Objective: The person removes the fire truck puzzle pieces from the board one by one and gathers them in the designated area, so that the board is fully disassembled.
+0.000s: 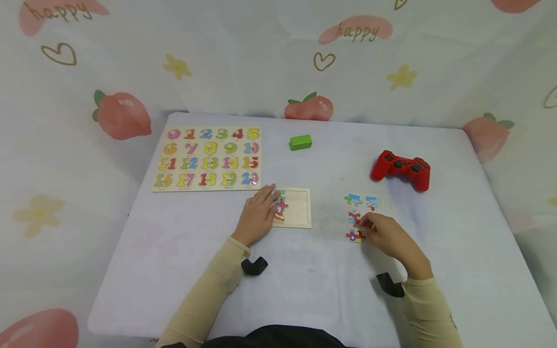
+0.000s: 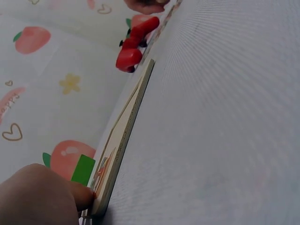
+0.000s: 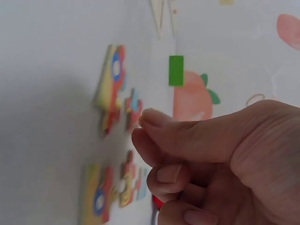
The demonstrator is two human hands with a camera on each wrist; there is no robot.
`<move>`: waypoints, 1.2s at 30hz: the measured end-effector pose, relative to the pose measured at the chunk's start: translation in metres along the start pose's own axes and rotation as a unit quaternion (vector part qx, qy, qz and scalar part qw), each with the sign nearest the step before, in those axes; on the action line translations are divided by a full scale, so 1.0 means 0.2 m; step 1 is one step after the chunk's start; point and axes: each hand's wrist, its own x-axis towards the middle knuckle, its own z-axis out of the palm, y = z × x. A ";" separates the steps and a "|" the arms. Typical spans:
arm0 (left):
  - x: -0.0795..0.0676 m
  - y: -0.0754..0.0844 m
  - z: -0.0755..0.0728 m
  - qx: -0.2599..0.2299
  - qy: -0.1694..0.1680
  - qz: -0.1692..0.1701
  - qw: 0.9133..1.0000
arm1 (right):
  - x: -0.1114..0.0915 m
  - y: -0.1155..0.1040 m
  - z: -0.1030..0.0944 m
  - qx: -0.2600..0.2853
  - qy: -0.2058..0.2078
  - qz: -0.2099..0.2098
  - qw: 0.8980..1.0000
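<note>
My left hand [image 1: 257, 215] rests on the left side of a small wooden puzzle tray [image 1: 299, 208]. Its fingers lie extended over the edge, and colourful jigsaw pieces [image 1: 280, 207] fill the tray's left part, partly covered by them. The left wrist view shows a digit touching the tray's rim [image 2: 125, 136]. My right hand [image 1: 389, 237] hovers beside loose jigsaw pieces [image 1: 354, 237] to the tray's right. In the right wrist view its fingers are curled, thumb against index finger, with nothing visible between them. Several loose pieces [image 3: 112, 75] lie beyond the fingertips; the hand hides some in the head view.
A number puzzle board [image 1: 206, 159] lies at the back left. Behind the tray sits a green block [image 1: 300, 142]. A red game controller [image 1: 401, 169] rests at the back right. A patterned cloth [image 1: 243, 63] hangs behind the white table [image 1: 174, 280].
</note>
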 end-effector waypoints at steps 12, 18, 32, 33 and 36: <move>0.00 0.01 0.00 0.006 -0.001 -0.014 1.000 | 0.22 -0.28 0.10 0.019 0.015 -0.073 0.997; 0.00 0.02 -0.01 0.010 -0.003 -0.013 1.000 | 0.42 -0.45 0.24 0.032 0.019 -0.106 0.994; 0.00 0.01 0.00 0.018 -0.003 -0.002 1.000 | 0.57 -0.54 0.36 -0.001 0.057 -0.118 0.991; 0.00 0.01 0.00 0.016 -0.003 -0.003 1.000 | 0.58 -0.54 0.36 0.002 0.058 -0.118 0.991; 0.00 0.01 -0.01 0.017 -0.004 -0.003 1.000 | 0.59 -0.55 0.37 0.010 0.060 -0.107 0.992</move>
